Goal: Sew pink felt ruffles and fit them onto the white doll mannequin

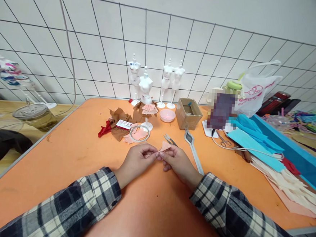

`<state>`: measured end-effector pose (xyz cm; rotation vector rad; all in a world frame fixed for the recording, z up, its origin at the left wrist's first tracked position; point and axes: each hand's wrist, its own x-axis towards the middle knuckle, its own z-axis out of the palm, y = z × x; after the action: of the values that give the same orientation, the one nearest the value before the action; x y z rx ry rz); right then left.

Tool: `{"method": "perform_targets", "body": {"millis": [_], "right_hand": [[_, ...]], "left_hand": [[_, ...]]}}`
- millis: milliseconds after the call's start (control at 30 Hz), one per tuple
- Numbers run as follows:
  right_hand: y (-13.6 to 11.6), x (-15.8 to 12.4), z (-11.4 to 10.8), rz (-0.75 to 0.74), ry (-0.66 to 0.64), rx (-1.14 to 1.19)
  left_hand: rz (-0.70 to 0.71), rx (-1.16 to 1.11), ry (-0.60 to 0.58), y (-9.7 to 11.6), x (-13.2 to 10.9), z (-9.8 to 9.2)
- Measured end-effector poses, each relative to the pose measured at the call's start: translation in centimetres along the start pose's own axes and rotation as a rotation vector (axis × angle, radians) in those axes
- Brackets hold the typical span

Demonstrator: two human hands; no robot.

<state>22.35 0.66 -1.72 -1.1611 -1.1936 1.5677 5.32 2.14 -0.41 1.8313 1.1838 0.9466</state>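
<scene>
Between my two hands is a small piece of peach crepe paper (166, 145), pinched at its lower edge by the fingertips of both. My left hand (140, 157) is closed on its left side, thumb against forefinger. On the other side my right hand (179, 161) grips it with thumb and fingers. Just beyond lie small scissors (170, 140) with the blades pointing away to the left. A wire ring (140, 133) rests over more peach paper. Behind it stands a small white dress form (145, 85) with a ruffled peach skirt (150, 109) around its stand.
Brown crepe paper (119, 116), a pink bowl (167, 115), a cardboard box (188, 114) and several dress forms line the back. A grey strap (195, 151) lies beside my right hand. Blue paper sheets (256, 147) and cream strips (291, 182) cover the right side.
</scene>
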Motion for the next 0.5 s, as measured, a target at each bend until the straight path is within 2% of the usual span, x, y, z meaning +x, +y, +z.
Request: {"method": "perform_targets", "body": {"millis": [233,400,500], "right_hand": [[-0.16,-0.13,0.17,0.019,0.011,0.02],[-0.37,-0.43,0.24,0.033,-0.005,0.124],[-0.57,-0.61,0.32,-0.002,-0.005,0.128]], "left_hand": [[0.155,0.09,-0.01,-0.59,0.05,-0.32],[0.224,-0.017,-0.057,-0.62,0.14,-0.71],[0.208,-0.09,-0.09,-0.35,0.19,-0.78]]}}
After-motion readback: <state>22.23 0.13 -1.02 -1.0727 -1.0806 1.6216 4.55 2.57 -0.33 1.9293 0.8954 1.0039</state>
